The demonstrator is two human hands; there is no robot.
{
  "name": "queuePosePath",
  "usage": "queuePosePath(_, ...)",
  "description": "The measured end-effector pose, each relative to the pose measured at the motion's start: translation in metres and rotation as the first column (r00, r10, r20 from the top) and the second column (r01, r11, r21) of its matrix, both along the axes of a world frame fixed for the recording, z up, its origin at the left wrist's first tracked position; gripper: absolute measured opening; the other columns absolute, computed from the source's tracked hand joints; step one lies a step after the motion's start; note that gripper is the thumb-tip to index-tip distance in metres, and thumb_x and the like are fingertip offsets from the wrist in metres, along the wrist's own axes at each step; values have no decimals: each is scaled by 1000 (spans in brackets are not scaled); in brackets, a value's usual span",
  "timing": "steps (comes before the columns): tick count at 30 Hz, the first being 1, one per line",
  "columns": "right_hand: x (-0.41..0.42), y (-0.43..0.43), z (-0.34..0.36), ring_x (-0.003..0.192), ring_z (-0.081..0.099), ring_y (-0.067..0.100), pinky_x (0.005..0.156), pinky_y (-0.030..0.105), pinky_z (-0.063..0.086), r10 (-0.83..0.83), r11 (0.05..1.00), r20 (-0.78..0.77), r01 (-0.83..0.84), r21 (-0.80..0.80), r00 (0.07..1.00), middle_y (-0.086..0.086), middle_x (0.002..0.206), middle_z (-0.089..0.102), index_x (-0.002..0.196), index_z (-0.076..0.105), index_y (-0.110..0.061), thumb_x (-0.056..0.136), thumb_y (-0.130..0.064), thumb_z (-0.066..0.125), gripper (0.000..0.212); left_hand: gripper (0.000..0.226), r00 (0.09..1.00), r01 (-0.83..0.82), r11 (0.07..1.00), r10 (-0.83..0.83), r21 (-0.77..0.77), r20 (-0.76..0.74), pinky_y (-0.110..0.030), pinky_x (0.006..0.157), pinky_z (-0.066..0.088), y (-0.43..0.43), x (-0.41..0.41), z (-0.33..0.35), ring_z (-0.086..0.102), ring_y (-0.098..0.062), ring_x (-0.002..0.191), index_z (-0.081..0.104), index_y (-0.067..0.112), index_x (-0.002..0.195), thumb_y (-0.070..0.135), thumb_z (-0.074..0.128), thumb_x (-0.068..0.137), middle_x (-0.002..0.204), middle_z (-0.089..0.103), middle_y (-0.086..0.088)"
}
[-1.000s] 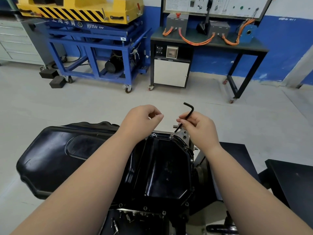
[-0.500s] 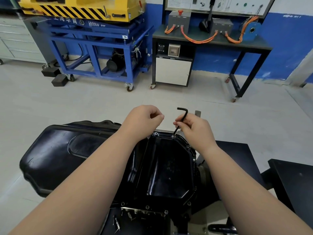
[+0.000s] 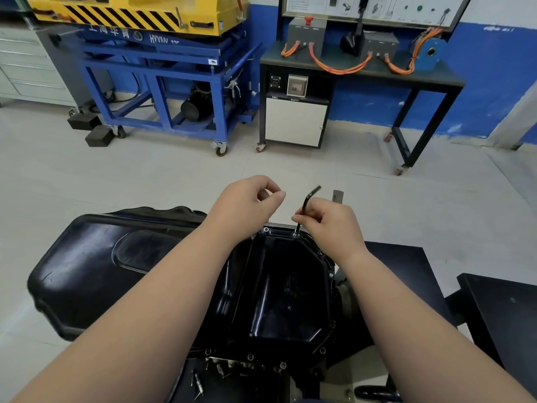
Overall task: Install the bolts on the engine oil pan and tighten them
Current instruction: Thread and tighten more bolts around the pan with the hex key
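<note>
The right hand [image 3: 328,225] has its grip closed around the thin black L-shaped hex key [image 3: 305,205]: the fingertips and thumb pinch the long shaft about halfway up, with the remaining fingers curled in behind. The key's short bent arm sticks out above the grip, pointing up and to the right, and looks blurred. Directly below the grip, the key's lower tip sits in the head of a small silver bolt [image 3: 295,235] on the far flange of the glossy black metal engine oil pan [image 3: 279,292].

The pan lies below and on the near side of both grips, with its hollow side facing up, and both forearms reach across it. A second small silver bolt [image 3: 266,229] sits in the same far flange, left of the right grip and below the left one.

The left hand [image 3: 247,205] hovers left of the right grip at about the same height, apart from it and clear of the pan. Its fingers are curled and the thumb tip meets the forefinger tip. Whether that grip pinches anything small cannot be told.

Well below both grips, more bolt heads [image 3: 250,357] line the pan's near flange, and a few loose silver fasteners [image 3: 197,381] lie just beyond that edge. A large black moulded cover [image 3: 87,266] spreads out to the left of the left forearm. A black surface [image 3: 499,315] stands off to the right of the right forearm.
</note>
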State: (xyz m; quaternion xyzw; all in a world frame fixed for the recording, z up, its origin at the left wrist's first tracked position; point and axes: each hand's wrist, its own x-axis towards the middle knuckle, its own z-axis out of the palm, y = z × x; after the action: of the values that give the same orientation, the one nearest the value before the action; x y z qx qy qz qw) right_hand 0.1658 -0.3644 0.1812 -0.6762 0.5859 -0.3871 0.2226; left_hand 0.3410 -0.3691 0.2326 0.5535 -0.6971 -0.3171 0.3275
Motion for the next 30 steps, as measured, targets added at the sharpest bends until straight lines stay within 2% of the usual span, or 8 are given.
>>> queuePosePath(4, 1, -2, -3, 59, 49, 17, 59, 32, 42, -45, 999, 18, 45, -4, 999, -5, 57, 53, 58, 48, -19, 74, -30, 77, 35, 5, 995, 92, 995, -91, 24, -44, -32, 65, 54, 6, -11, 7, 62, -12, 64, 63, 34, 84, 37, 60, 86, 77, 66, 5)
queuePosePath(7, 0, -6, -5, 53, 40, 8, 54, 30, 37, -55, 998, 19, 55, 0, 998, -12, 51, 46, 63, 52, -15, 73, -35, 77, 33, 9, 987, 154, 988, -155, 6, 53, -32, 68, 53, 6, -24, 17, 62, -14, 68, 65, 35, 87, 40, 58, 86, 78, 67, 3)
queuePosePath(13, -2, -6, -6, 54, 48, 4, 53, 18, 38, -51, 998, 29, 51, 21, 998, -16, 55, 54, 72, 59, -18, 73, -34, 76, 24, 13, 970, 152, 988, -145, -24, 196, -29, 71, 52, -6, -35, 33, 63, -14, 68, 69, 18, 79, 25, 62, 87, 64, 64, 6)
queuePosePath(15, -5, -4, -3, 59, 55, -1, 55, 10, 40, 5, 998, 43, -8, 64, 999, -27, 64, 60, 73, 58, -31, 77, -26, 74, 17, 13, 976, 164, 986, -159, -21, 150, -27, 69, 51, -8, -36, 30, 62, -12, 65, 69, 17, 78, 21, 62, 87, 64, 64, 5)
queuePosePath(17, -6, -1, 1, 60, 59, -1, 59, 6, 40, 94, 990, 51, -99, 104, 994, -33, 71, 62, 81, 59, -41, 84, -15, 66, 27, 13, 985, 165, 986, -165, 2, 49, -24, 66, 50, -10, -35, 25, 58, -7, 58, 69, 16, 77, 17, 62, 87, 63, 63, 5)
queuePosePath(22, -7, 2, 1, 49, 62, 4, 53, 5, 38, 99, 987, 94, -110, 119, 991, -30, 68, 65, 87, 70, -31, 88, -9, 61, 24, 6, 979, 181, 982, -175, 51, -105, -31, 69, 53, -12, -34, 15, 60, -13, 65, 66, 16, 87, 21, 66, 85, 68, 63, 2)
queuePosePath(26, 0, 0, 0, 45, 58, 5, 51, 8, 39, 36, 995, 157, -49, 82, 987, -25, 63, 63, 74, 67, -28, 81, -11, 70, 19, 32, 979, 159, 984, -146, 83, -142, -34, 73, 53, -12, -35, 11, 63, -13, 72, 58, 19, 108, 32, 69, 81, 81, 67, 0)
queuePosePath(30, 6, -1, -3, 50, 56, 8, 49, 13, 40, -33, 998, 199, 21, 62, 979, -14, 56, 58, 74, 66, -31, 74, -24, 76, 12, 8, 984, 171, 985, -170, 13, -51, -35, 76, 54, -9, -37, 10, 62, -12, 72, 67, 19, 87, 26, 68, 82, 80, 68, 2)
